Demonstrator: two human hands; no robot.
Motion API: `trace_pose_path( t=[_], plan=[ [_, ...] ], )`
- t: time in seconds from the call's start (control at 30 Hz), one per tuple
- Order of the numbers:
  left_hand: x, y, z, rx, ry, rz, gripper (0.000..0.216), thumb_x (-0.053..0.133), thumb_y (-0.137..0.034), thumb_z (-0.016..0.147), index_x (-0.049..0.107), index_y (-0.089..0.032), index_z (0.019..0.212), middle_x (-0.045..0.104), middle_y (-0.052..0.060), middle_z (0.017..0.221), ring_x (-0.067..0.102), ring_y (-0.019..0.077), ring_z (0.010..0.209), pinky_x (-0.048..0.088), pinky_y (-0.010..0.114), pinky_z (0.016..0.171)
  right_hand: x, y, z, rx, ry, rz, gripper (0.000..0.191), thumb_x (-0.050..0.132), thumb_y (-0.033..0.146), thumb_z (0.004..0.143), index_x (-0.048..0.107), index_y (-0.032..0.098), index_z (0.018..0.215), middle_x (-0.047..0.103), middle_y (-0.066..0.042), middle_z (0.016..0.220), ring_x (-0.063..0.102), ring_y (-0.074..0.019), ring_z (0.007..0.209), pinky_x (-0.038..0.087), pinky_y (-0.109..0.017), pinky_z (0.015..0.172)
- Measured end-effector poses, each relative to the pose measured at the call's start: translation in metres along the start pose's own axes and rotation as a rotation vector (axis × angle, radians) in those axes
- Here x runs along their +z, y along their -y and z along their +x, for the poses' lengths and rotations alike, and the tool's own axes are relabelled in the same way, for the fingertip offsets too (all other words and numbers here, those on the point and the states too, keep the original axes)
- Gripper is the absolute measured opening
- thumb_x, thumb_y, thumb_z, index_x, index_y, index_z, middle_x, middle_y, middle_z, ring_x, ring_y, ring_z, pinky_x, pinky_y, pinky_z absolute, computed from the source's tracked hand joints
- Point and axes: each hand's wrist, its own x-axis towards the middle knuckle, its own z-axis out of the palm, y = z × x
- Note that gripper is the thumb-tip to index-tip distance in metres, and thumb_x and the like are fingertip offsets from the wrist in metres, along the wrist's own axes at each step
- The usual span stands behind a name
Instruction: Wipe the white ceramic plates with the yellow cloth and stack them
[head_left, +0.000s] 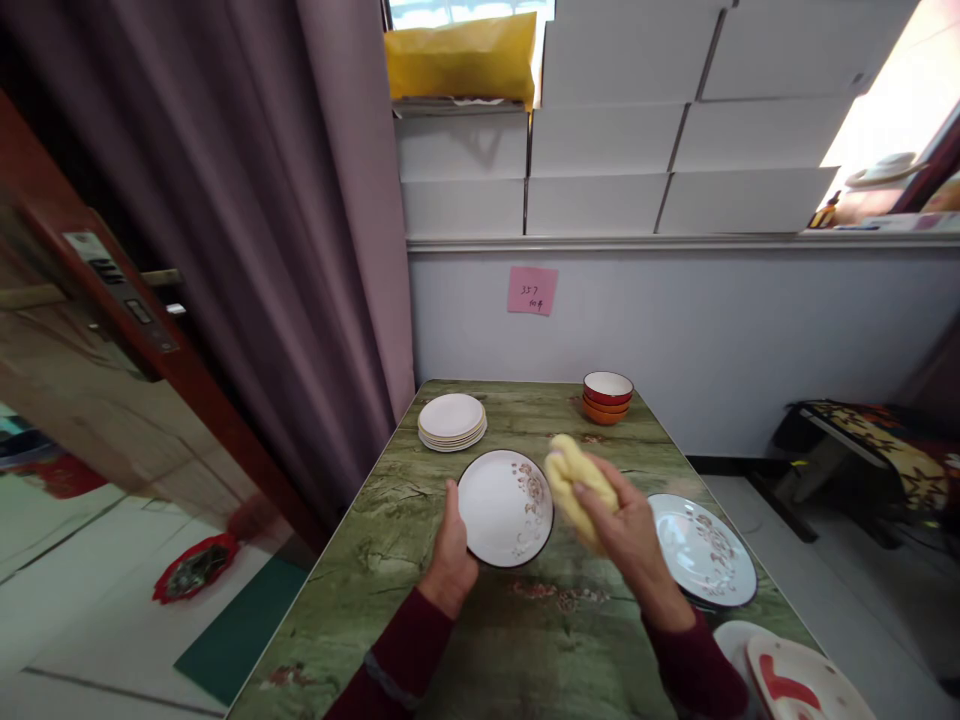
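A round white plate with a dark rim and brown floral print is held at its left edge by my left hand. The thumb lies at the rim; the other fingers are hidden beneath the plate. My right hand grips a bunched yellow cloth just right of the plate, apart from it and slightly blurred. Beyond my left hand sits a stack of white plates. A larger oval floral plate lies to the right of my right hand.
Stacked bowls, red and orange outside, stand at the far right of the green wood-patterned table. More plates, one with a red pattern, sit at the near right corner. A purple curtain hangs by the left edge.
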Motion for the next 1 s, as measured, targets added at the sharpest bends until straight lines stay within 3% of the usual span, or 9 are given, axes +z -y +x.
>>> trace_pose_path(
  t=[0.07,0.13,0.33,0.43,0.53,0.67,0.83,1.0],
  plan=[
    [-0.005,-0.007,-0.002,-0.024,0.009,0.02,0.062,0.055,-0.051,0.092,0.053,-0.011,0.139,0.072,0.017,0.118,0.065,0.0321,0.116,0.047,0.049,0.105,-0.013,-0.001,0.012,0.118,-0.126,0.186,0.062,0.071,0.051,0.075,0.059,0.022,0.129,0.071,-0.008,0.108,0.066,-0.0227,0.082,0.056,-0.036,0.068],
    [-0.005,-0.015,-0.005,-0.066,0.043,0.049,0.061,0.064,-0.039,0.089,0.051,-0.009,0.14,0.073,0.018,0.113,0.066,0.0335,0.114,0.048,0.05,0.104,-0.017,-0.005,0.014,0.186,-0.103,0.377,0.064,0.07,0.053,0.075,0.056,0.024,0.129,0.07,-0.006,0.108,0.066,-0.0206,0.081,0.056,-0.033,0.068],
    [0.014,-0.038,-0.013,-0.047,0.14,0.264,0.046,0.068,-0.022,0.085,0.063,-0.006,0.128,0.076,0.021,0.102,0.072,0.036,0.098,0.053,0.05,0.097,0.009,-0.018,-0.01,0.297,0.375,0.481,0.055,0.077,0.05,0.072,0.064,0.02,0.117,0.072,-0.005,0.093,0.066,-0.0209,0.083,0.055,-0.033,0.074],
    [0.021,-0.05,-0.013,-0.07,0.137,0.371,0.041,0.068,-0.022,0.085,0.067,-0.007,0.122,0.076,0.02,0.099,0.074,0.035,0.09,0.056,0.049,0.091,0.019,-0.019,-0.014,0.354,0.454,0.518,0.049,0.075,0.053,0.075,0.068,0.018,0.109,0.073,-0.005,0.089,0.066,-0.0213,0.081,0.055,-0.036,0.075],
    [0.025,-0.056,-0.011,-0.067,0.183,0.454,0.037,0.07,-0.022,0.083,0.069,-0.006,0.117,0.077,0.02,0.095,0.075,0.0344,0.082,0.059,0.047,0.084,0.027,-0.023,-0.01,0.407,0.39,0.485,0.049,0.085,0.045,0.063,0.07,0.014,0.098,0.074,-0.006,0.084,0.066,-0.0198,0.072,0.054,-0.031,0.067],
    [0.034,-0.047,-0.009,0.041,0.123,0.45,0.03,0.073,-0.024,0.081,0.073,-0.005,0.104,0.078,0.019,0.087,0.075,0.0357,0.083,0.058,0.048,0.085,0.045,-0.032,-0.008,0.495,0.125,0.548,0.049,0.087,0.042,0.058,0.07,0.013,0.095,0.074,-0.005,0.078,0.066,-0.019,0.065,0.053,-0.03,0.062],
    [0.05,-0.009,-0.008,0.249,-0.047,0.15,0.031,0.07,-0.033,0.084,0.072,-0.01,0.106,0.077,0.015,0.102,0.072,0.0328,0.099,0.054,0.047,0.097,0.079,-0.035,-0.019,0.539,-0.124,0.809,0.051,0.08,0.04,0.065,0.066,0.019,0.109,0.076,-0.004,0.097,0.071,-0.0221,0.082,0.058,-0.035,0.075],
    [0.045,0.036,-0.016,0.22,-0.003,-0.002,0.047,0.061,-0.049,0.089,0.067,-0.013,0.118,0.074,0.015,0.115,0.069,0.0287,0.108,0.053,0.039,0.098,0.096,-0.044,-0.033,0.587,-0.212,0.97,0.047,0.076,0.041,0.07,0.064,0.023,0.112,0.076,-0.004,0.1,0.072,-0.023,0.085,0.059,-0.037,0.078]
  ],
)
